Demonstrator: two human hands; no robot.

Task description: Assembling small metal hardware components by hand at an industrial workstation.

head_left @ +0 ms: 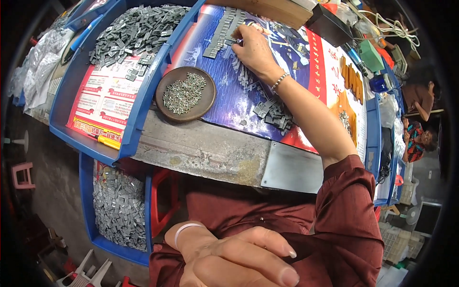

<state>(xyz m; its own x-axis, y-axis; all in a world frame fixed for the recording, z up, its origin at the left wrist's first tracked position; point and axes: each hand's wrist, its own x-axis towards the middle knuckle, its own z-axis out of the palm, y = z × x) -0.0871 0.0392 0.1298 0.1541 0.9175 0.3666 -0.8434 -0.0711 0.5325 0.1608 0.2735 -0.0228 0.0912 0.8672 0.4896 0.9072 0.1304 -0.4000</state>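
Observation:
My right hand point(252, 47) reaches far across the table, fingers pinched on a small grey metal piece at the end of a row of grey metal pieces point(221, 32) laid on a printed blue and red sheet. A beaded bracelet sits on that wrist. My left hand point(234, 260) rests low on my lap over dark red cloth, fingers spread, holding nothing. A round brown dish point(163, 103) with small screws lies left of my right forearm. A small heap of grey metal pieces point(273, 112) lies beside that forearm.
A blue tray point(62, 110) at the left holds a large pile of grey metal pieces point(134, 31) and a yellow screwdriver point(106, 141). A blue bin point(86, 196) below the table holds more pieces. Brown blocks point(351, 79) and a green box point(370, 55) lie at the right. A seated person point(418, 138) is far right.

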